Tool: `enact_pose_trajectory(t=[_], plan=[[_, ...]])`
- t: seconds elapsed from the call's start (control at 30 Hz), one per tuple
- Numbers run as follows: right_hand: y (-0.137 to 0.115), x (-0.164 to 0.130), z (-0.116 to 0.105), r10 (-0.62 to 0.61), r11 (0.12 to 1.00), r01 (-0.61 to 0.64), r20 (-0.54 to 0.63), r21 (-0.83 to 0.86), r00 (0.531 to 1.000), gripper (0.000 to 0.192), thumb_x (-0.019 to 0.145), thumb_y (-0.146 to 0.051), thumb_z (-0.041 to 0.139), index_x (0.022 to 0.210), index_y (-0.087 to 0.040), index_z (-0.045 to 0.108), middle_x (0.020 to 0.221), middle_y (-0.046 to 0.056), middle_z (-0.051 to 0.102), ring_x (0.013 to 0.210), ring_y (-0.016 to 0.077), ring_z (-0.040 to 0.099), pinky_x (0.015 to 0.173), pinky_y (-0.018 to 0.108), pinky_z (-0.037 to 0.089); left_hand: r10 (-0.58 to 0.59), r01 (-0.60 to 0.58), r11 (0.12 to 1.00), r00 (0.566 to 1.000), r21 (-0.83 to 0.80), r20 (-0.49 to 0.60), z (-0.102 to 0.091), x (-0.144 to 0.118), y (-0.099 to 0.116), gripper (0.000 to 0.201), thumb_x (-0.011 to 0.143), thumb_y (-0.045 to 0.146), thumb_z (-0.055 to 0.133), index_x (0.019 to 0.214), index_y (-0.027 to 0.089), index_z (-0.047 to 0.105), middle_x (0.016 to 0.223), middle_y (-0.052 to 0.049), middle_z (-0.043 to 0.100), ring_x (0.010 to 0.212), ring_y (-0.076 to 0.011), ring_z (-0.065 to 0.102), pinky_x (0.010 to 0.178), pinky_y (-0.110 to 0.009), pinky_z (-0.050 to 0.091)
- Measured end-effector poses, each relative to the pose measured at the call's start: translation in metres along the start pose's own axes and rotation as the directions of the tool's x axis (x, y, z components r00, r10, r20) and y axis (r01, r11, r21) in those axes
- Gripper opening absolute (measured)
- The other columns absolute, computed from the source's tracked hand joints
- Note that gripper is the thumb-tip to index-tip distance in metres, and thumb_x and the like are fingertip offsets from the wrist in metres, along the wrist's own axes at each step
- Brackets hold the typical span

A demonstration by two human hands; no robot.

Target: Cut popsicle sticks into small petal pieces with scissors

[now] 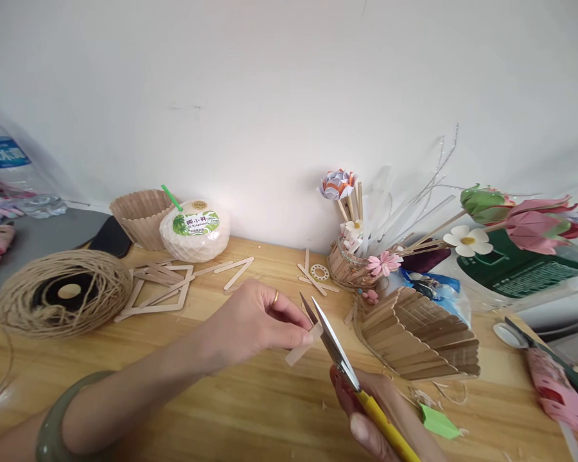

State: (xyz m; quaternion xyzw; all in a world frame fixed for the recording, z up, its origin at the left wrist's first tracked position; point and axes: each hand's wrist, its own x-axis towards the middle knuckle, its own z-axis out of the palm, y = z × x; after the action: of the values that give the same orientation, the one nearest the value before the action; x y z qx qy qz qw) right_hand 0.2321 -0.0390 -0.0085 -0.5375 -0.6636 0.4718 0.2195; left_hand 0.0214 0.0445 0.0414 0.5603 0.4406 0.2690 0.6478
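My left hand (255, 321) pinches a short wooden craft stick (302, 347) over the wooden table (212, 391). A gold ring sits on one finger and a green bangle on the wrist. My right hand (380, 410) grips yellow-handled scissors (337, 356). Their blades are open around the end of the stick. A basket built of craft sticks (419, 333) lies tilted just right of the scissors.
A twine spool (62, 292) sits at the left, with loose sticks and stick frames (166, 282) behind my left hand. A coconut drink (195, 230) and a stick cup (142, 217) stand by the wall. Paper flowers (510, 221), a stick vase (349, 266) and a pink glue gun (556, 388) fill the right.
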Motion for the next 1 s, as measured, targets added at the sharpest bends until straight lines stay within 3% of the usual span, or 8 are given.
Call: enact_pose_trajectory(t=[0.17, 0.33, 0.53, 0.73, 1.0], plan=[[-0.003, 0.008, 0.004, -0.024, 0.999, 0.024, -0.002, 0.039, 1.000, 0.059, 0.070, -0.080, 0.037, 0.064, -0.021, 0.035, 0.063, -0.003, 0.033, 0.056, 0.0127, 0.030, 0.050, 0.026, 0.027, 0.031, -0.032, 0.999, 0.999, 0.025, 0.013, -0.002, 0.000, 0.000, 0.006, 0.058, 0.021, 0.067, 0.060, 0.016, 0.070, 0.063, -0.001, 0.064, 0.059, -0.0123, 0.053, 0.056, -0.023, 0.039], [-0.004, 0.009, 0.007, -0.064, 0.995, 0.066, -0.023, 0.080, 0.998, 0.057, 0.072, -0.077, 0.038, 0.063, -0.021, 0.034, 0.061, -0.004, 0.033, 0.055, 0.0121, 0.029, 0.047, 0.025, 0.024, 0.006, -0.004, 1.000, 0.996, -0.023, 0.090, -0.002, -0.003, 0.003, 0.005, 0.064, 0.020, 0.063, 0.061, 0.016, 0.063, 0.056, 0.002, 0.060, 0.055, -0.0120, 0.058, 0.058, -0.023, 0.042], [-0.015, 0.013, 0.003, -0.029, 0.995, 0.022, 0.063, 0.101, 0.998, 0.059, 0.070, -0.080, 0.035, 0.064, -0.021, 0.031, 0.061, -0.005, 0.028, 0.057, 0.0129, 0.023, 0.050, 0.027, 0.017, -0.040, 0.044, 0.987, 0.999, -0.152, 0.028, 0.006, -0.002, -0.001, 0.010, 0.065, 0.023, 0.067, 0.066, 0.015, 0.060, 0.056, 0.004, 0.058, 0.049, -0.0104, 0.059, 0.053, -0.023, 0.044], [-0.014, 0.014, 0.004, -0.057, 0.990, 0.059, -0.025, 0.130, 0.998, 0.056, 0.072, -0.077, 0.039, 0.073, -0.021, 0.042, 0.068, -0.003, 0.034, 0.062, 0.0154, 0.032, 0.055, 0.026, 0.025, -0.036, 0.041, 0.969, 0.999, -0.245, 0.023, 0.015, 0.002, -0.013, 0.013, 0.064, 0.021, 0.068, 0.060, 0.013, 0.058, 0.055, 0.002, 0.059, 0.050, -0.0100, 0.058, 0.053, -0.023, 0.047], [-0.009, 0.015, 0.005, -0.071, 0.990, 0.063, 0.058, 0.124, 0.996, 0.058, 0.071, -0.080, 0.033, 0.070, -0.022, 0.033, 0.066, -0.004, 0.027, 0.060, 0.0142, 0.022, 0.053, 0.027, 0.018, -0.047, 0.053, 0.965, 0.998, -0.255, 0.031, 0.016, 0.001, -0.014, 0.014, 0.065, 0.022, 0.068, 0.060, 0.013, 0.059, 0.052, 0.002, 0.058, 0.050, -0.0098, 0.058, 0.054, -0.023, 0.046]])
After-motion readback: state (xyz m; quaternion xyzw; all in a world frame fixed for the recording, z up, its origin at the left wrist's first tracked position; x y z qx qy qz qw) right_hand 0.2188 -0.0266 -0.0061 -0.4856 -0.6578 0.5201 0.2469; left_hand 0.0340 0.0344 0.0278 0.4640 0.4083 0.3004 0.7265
